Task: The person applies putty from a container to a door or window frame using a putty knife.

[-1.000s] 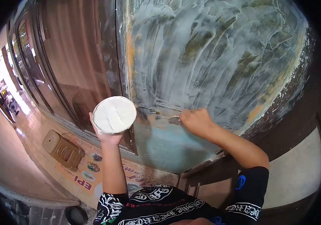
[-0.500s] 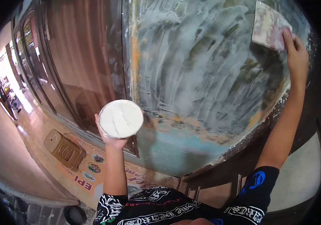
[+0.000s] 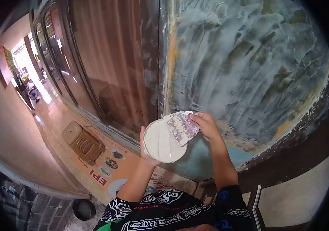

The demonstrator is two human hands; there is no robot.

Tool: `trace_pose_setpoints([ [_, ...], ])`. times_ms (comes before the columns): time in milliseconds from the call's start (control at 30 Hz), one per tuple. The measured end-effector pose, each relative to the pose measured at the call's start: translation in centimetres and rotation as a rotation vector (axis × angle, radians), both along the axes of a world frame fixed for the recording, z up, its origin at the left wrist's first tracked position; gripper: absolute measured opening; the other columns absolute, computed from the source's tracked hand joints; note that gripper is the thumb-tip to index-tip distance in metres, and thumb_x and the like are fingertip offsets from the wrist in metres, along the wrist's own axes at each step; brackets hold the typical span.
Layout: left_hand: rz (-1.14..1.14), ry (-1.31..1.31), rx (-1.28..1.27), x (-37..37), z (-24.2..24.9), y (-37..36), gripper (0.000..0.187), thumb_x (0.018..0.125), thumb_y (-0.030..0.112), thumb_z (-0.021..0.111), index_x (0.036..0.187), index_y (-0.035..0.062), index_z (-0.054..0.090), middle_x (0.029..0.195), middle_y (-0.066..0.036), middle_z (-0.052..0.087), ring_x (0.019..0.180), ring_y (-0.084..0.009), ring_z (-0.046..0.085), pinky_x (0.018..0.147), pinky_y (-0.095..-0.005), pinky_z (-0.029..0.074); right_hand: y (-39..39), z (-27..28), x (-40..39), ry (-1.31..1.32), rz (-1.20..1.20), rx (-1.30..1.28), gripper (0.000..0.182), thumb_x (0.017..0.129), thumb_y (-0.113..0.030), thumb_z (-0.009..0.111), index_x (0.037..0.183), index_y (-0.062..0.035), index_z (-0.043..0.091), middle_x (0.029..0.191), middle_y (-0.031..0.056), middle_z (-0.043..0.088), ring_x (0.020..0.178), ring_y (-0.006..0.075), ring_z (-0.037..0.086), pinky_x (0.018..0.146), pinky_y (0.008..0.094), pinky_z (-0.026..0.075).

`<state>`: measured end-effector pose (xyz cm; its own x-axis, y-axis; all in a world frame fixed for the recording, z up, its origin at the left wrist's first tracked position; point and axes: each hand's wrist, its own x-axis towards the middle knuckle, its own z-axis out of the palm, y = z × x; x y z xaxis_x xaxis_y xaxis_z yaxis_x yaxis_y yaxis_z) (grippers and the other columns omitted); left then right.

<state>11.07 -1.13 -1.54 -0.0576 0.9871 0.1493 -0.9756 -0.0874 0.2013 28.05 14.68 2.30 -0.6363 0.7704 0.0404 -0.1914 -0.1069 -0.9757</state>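
My left hand (image 3: 148, 158) is wrapped around the side of a round tub (image 3: 169, 161), holding it up in front of me. Smooth white putty (image 3: 158, 140) fills the tub, with a crease running across its surface. Between the thumb and fingers of my right hand (image 3: 207, 126) is a flat putty spreader (image 3: 182, 128), smeared white and reddish. The spreader lies over the tub's right side, its edge at the putty. Behind both hands stands a wall (image 3: 241, 65) streaked with grey-white putty over darker patches.
A brown-curtained glass panel (image 3: 114, 57) adjoins the wall on the left. Below are a brown plastic stool (image 3: 81, 140) and an orange printed banner (image 3: 106, 169) on the floor. A black round container (image 3: 83, 210) sits at the lower left. A tiled passage leads away at far left.
My right hand has brought the spreader down and left from the upper right of the wall to the tub. The view has turned right, and my left hand still holds the tub.
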Motion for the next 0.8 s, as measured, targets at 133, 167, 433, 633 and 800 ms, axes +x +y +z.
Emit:
trace_pose_setpoints([
  [133,-0.03,0.069,-0.026,-0.9,-1.0,-1.1,0.085,0.095,0.07,0.034,0.147,0.0042,0.044,0.147,-0.017,0.049,0.133,-0.0361,0.049,0.113,-0.0518,0.037,0.4,-1.6,-2.0,-0.044,-0.019,0.023,0.017,0.096,-0.015,0.064,0.089,-0.0004,0.069,0.081,0.0031,0.07,0.066,0.0075,0.062,0.061,0.0238,0.049],
  [167,-0.036,0.063,-0.056,-1.2,-1.4,-1.3,0.084,0.095,0.07,0.035,0.147,0.0043,0.044,0.147,-0.017,0.049,0.132,-0.036,0.05,0.113,-0.0518,0.037,0.5,-2.0,-2.5,-0.061,-0.042,0.017,0.017,0.096,-0.015,0.064,0.088,-0.0005,0.069,0.08,0.0029,0.07,0.066,0.0075,0.062,0.061,0.0239,0.049],
  [433,-0.063,0.015,-0.076,-2.7,-3.8,-3.2,0.08,0.095,0.069,0.035,0.144,0.0064,0.049,0.143,-0.016,0.053,0.128,-0.0368,0.054,0.11,-0.0522,0.04,0.9,-5.8,-6.6,-0.069,-0.108,-0.107,0.017,0.094,-0.019,0.065,0.085,-0.0057,0.067,0.072,0.0011,0.066,0.051,0.0075,0.055,0.042,0.0237,0.036],
  [633,-0.094,0.03,-0.145,-3.9,-2.4,-6.6,0.085,0.093,0.073,0.032,0.147,0.0079,0.045,0.146,-0.019,0.049,0.132,-0.0414,0.049,0.112,-0.0584,0.036,-2.0,-8.3,-8.9,0.047,-0.255,-0.267,0.015,0.095,-0.02,0.063,0.087,-0.0073,0.065,0.067,-0.0009,0.059,0.042,0.0064,0.038,0.039,0.0244,0.026],
  [800,-0.062,0.027,-0.147,-6.2,-3.9,-7.2,0.089,0.091,0.074,0.033,0.147,0.0061,0.043,0.149,-0.022,0.045,0.134,-0.0444,0.046,0.113,-0.0613,0.033,-5.1,-8.2,-9.2,0.214,-0.211,-0.357,0.015,0.096,-0.018,0.062,0.092,-0.0038,0.066,0.079,0.0027,0.066,0.055,0.0088,0.055,0.045,0.0259,0.041],
])
